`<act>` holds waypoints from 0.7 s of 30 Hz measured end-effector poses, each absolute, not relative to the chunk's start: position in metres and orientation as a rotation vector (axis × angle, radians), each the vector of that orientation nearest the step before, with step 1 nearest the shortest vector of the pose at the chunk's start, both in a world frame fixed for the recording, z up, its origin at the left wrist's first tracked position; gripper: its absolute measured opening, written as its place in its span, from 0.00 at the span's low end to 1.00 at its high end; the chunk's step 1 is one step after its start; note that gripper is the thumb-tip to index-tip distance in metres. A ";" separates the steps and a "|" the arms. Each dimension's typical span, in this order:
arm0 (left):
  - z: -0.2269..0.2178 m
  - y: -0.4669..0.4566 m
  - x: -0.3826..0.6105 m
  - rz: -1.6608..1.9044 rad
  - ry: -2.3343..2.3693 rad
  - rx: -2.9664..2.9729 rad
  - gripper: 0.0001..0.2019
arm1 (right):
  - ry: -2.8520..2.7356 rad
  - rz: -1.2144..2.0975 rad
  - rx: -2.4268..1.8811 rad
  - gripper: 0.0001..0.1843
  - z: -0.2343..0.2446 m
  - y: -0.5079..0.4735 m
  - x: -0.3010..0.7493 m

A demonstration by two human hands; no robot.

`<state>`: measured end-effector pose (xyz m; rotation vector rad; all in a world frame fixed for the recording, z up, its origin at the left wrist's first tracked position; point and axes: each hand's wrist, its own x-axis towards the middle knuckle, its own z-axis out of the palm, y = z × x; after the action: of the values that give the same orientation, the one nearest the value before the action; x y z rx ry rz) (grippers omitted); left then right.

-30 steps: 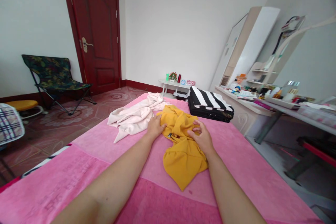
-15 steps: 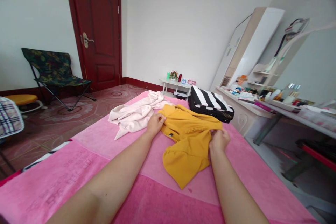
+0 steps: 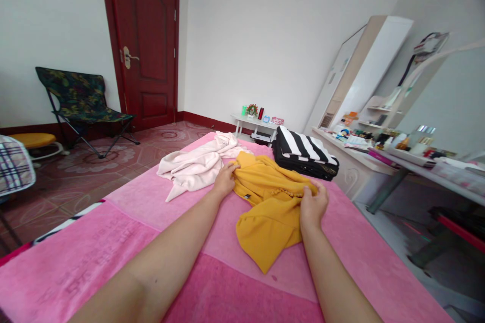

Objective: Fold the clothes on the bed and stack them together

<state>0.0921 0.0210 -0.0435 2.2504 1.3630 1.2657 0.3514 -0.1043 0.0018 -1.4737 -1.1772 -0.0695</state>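
Observation:
A mustard-yellow garment (image 3: pixel 269 212), with a small dark label and a gathered, ruffled seam, lies crumpled on the pink bed cover (image 3: pixel 178 272). My left hand (image 3: pixel 226 179) pinches its far left edge near the label. On the opposite side, my right hand (image 3: pixel 315 204) is closed on the cloth at the end of the ruffled seam. One pointed flap of the garment hangs loosely toward me between my forearms. Just left of it, a pale pink garment (image 3: pixel 197 164) lies bunched up, close to my left hand.
Folded clothes, black with a black-and-white striped piece (image 3: pixel 305 144) on top, are stacked at the bed's far right corner. A low white table (image 3: pixel 252 122) stands beyond. To the right is a cluttered dressing table (image 3: pixel 411 159); at left are a folding chair (image 3: pixel 85 98) and a yellow stool (image 3: pixel 32 140).
My right hand has shifted slightly and turned its grip on the yellow garment's edge, so more of the ruffled seam shows. My left hand stays nearly in place. The view has tilted a little.

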 end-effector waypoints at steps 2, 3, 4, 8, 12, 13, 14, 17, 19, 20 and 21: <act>-0.042 0.020 0.092 1.236 1.383 2.266 0.30 | -1.296 0.016 -1.414 0.16 0.021 -0.116 0.332; -0.041 0.019 0.092 1.221 1.398 2.270 0.31 | -1.386 0.078 -1.407 0.14 0.030 -0.124 0.322; -0.041 0.019 0.092 1.205 1.417 2.271 0.32 | -1.519 0.149 -1.421 0.12 0.038 -0.135 0.312; -0.039 0.017 0.094 1.128 1.514 2.265 0.35 | -1.974 0.231 -1.688 0.18 0.048 -0.185 0.284; -0.034 0.019 0.100 0.966 1.627 2.319 0.37 | -2.179 0.055 -1.845 0.42 0.025 -0.220 0.273; -0.031 0.021 0.101 0.918 1.642 2.342 0.36 | -2.191 -0.006 -1.856 0.41 0.018 -0.223 0.270; -0.028 0.022 0.102 0.874 1.650 2.364 0.33 | -2.194 -0.061 -1.870 0.37 0.012 -0.224 0.267; -0.014 0.026 0.102 0.778 1.632 2.433 0.23 | -2.225 -0.179 -1.925 0.19 0.005 -0.221 0.261; -0.002 0.027 0.098 0.735 1.608 2.487 0.16 | -2.286 -0.192 -1.906 0.13 0.008 -0.218 0.266; 0.005 0.026 0.095 0.721 1.592 2.513 0.14 | -2.305 -0.177 -1.869 0.11 0.011 -0.217 0.273; 0.012 0.026 0.090 0.712 1.574 2.536 0.12 | -2.301 -0.156 -1.831 0.10 0.016 -0.216 0.285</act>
<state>0.0904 0.0261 0.0123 2.5362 1.5744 0.7116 0.2846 -0.2162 0.0159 -1.8309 -2.3010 -0.1558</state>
